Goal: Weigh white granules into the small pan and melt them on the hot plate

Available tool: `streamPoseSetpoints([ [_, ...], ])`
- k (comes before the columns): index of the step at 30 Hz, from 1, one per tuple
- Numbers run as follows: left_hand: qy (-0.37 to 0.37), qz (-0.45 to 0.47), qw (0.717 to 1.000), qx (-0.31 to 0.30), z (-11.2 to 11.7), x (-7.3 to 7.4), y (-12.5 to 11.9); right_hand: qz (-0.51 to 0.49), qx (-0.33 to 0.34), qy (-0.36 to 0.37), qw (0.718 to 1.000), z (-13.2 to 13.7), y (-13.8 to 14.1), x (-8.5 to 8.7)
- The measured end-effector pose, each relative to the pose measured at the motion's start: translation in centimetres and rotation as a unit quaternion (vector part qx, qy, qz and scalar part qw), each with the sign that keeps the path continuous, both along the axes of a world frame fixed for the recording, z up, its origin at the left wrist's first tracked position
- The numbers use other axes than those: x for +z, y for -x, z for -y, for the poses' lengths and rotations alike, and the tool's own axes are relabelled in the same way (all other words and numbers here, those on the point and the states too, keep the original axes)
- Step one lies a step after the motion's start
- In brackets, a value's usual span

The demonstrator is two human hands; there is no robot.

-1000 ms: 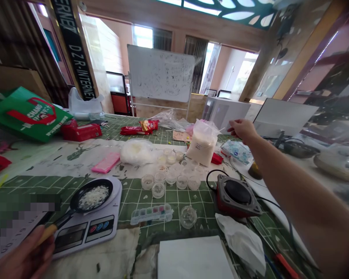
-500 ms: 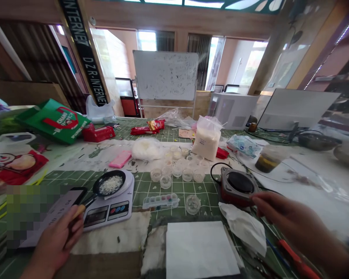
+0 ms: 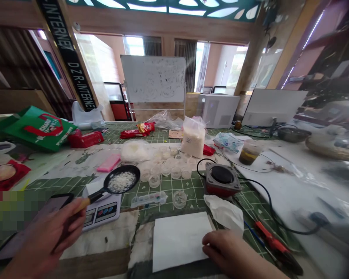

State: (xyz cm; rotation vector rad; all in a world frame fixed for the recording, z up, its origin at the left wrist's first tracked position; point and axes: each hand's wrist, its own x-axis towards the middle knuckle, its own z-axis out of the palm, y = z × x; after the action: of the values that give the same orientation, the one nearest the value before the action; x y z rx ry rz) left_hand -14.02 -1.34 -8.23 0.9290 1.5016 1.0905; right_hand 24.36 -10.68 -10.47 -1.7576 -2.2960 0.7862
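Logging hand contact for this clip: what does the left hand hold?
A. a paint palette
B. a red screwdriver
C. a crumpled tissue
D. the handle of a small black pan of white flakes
D: the left hand has its grip on the wooden handle of the small black pan, which holds white flakes.

clear: white sheet (image 3: 178, 240) | blocked: small cups (image 3: 165, 168), hot plate (image 3: 222, 178)
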Motion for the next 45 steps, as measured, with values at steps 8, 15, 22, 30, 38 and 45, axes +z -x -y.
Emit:
streamPoseSetpoints([
  [8,0.035,0.174,0.963,-0.203,-2.3,1.3,-12.4,0.079,0.050,-0.091,0.991,-0.4,2.0,-1.2],
  [15,0.020,0.164,0.943,-0.290,-4.2,1.0,-22.0,0.114,0.093,-0.146,0.978,-1.2,1.8,-4.3],
  [22,0.032,0.162,0.933,-0.321,-5.5,-0.9,-27.6,0.106,0.105,-0.217,0.965,-2.5,1.0,-8.4],
  [30,0.058,0.177,0.925,-0.332,-6.1,-1.8,-29.8,0.096,0.122,-0.294,0.943,-2.5,0.3,-10.3],
  [38,0.066,0.181,0.923,-0.332,-6.2,-1.7,-29.5,0.095,0.121,-0.295,0.943,-2.4,0.3,-10.1],
  [45,0.135,0.188,0.905,-0.358,-6.7,-0.9,-28.0,0.082,0.121,-0.247,0.958,-2.5,0.1,-9.0],
])
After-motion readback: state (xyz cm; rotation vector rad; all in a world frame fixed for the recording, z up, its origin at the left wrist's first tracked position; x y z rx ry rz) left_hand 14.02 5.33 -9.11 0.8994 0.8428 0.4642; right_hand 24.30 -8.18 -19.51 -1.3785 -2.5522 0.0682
